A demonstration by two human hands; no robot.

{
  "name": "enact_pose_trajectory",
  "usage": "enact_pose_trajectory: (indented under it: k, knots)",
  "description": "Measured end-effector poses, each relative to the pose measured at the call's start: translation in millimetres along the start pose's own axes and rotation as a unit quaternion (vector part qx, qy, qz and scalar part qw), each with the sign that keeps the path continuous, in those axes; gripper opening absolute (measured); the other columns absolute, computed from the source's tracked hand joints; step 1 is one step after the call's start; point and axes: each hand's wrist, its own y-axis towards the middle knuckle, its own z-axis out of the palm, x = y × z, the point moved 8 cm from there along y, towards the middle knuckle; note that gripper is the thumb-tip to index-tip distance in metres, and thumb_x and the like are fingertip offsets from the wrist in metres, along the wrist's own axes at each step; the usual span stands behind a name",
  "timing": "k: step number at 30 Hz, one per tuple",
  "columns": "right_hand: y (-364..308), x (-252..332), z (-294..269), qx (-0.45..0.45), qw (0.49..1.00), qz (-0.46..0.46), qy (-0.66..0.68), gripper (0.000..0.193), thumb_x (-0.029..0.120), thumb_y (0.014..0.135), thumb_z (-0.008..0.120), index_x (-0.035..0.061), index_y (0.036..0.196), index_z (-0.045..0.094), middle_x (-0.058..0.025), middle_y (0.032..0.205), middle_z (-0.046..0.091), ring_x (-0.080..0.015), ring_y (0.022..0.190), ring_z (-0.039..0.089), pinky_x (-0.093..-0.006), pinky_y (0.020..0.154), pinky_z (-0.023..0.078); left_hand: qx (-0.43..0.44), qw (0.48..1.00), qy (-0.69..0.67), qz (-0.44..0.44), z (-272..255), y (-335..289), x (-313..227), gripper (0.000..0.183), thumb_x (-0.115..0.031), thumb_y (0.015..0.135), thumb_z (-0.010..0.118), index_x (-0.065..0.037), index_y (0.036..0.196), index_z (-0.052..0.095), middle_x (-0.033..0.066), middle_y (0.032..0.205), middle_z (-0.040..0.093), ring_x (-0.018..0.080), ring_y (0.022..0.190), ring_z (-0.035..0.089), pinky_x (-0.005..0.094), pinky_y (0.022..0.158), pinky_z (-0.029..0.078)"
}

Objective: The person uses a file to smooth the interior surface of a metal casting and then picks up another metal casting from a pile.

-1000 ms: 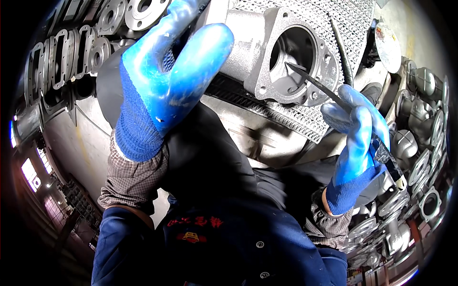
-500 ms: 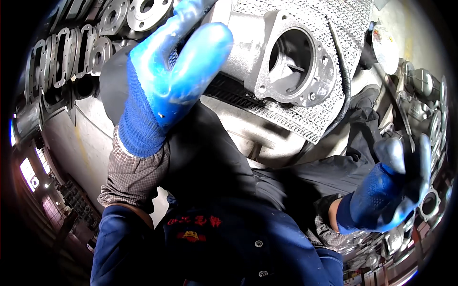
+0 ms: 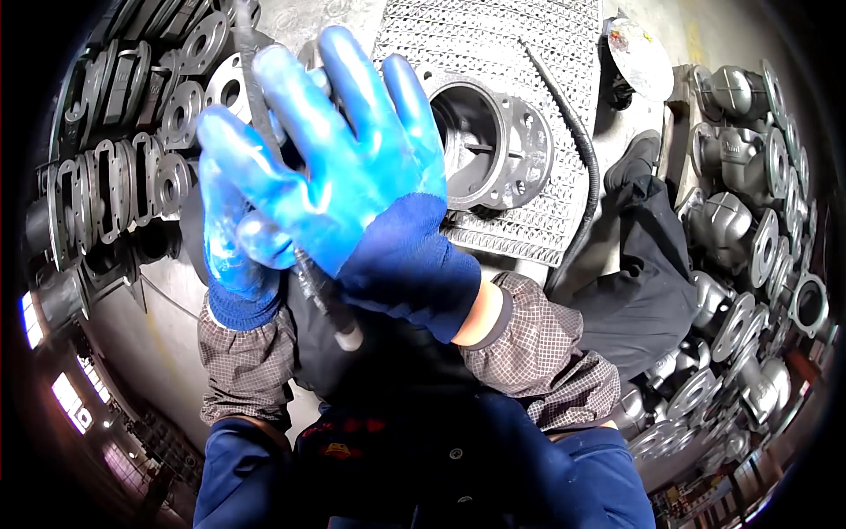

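A long dark grey rod (image 3: 315,286) with a pale lower end slants through both blue-gloved hands. My left hand (image 3: 231,236) is closed around it, with a bent digit close against the rod; its other fingers are partly hidden. Across it from the right comes my right hand (image 3: 339,176), back showing and fingers stretched apart. The rod passes between its thumb and first finger and under the palm. Just beyond the right hand's fingers, a grey metal casting (image 3: 529,159) with a round flanged opening lies on a textured metal plate (image 3: 538,44), partly covered by that hand.
Flat flanges and oblong metal frames (image 3: 106,185) stand in rows at the left. Several rounded flanged castings (image 3: 745,159) line the right side. A black cable (image 3: 582,150) runs along the plate's right edge. A pale round disc (image 3: 641,60) stands at the upper right.
My right hand has swung from beside the right-hand castings to the middle, over my left hand. The rod now shows between them. The view has shifted, with the casting appearing lower and further left.
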Motion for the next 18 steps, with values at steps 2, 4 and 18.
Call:
enact_pose_trajectory:
  k: [2, 4, 18]
  knots:
    - [1, 2, 3, -0.006, 1.0, -0.002, -0.004, 0.044, 0.028, 0.077, 0.062, 0.0108, 0.117, 0.058, -0.0167, 0.114, 0.061, -0.034, 0.1, 0.061, -0.046, 0.082, 0.05, 0.02, 0.997, 0.07, -0.016, 21, 5, -20, 0.062, -0.042, 0.093, 0.053, 0.001, 0.135, 0.038, 0.0116, 0.117, 0.056, 0.0142, 0.096, 0.057, 0.0267, 0.081, 0.048]
    - [3, 4, 6, -0.008, 1.0, -0.004, -0.015, 0.043, 0.028, 0.077, 0.063, 0.0126, 0.116, 0.058, -0.016, 0.115, 0.061, -0.0335, 0.101, 0.06, -0.0465, 0.084, 0.049, 0.036, 0.987, 0.155, -0.018, 21, 10, -21, 0.059, -0.042, 0.093, 0.052, 0.005, 0.128, 0.046, 0.0099, 0.107, 0.061, 0.0125, 0.088, 0.059, 0.0227, 0.076, 0.048]
    - [-130, -136, -83, -0.198, 0.926, 0.321, -0.016, 0.023, 0.017, 0.087, 0.064, 0.0, 0.103, 0.066, -0.0172, 0.094, 0.067, -0.0306, 0.081, 0.064, -0.0355, 0.076, 0.052, 0.02, 0.961, 0.271, 0.056, 30, 26, -32, 0.07, -0.055, 0.096, 0.041, 0.01, 0.121, 0.054, 0.015, 0.125, 0.059, 0.015, 0.109, 0.056, 0.0246, 0.1, 0.036]
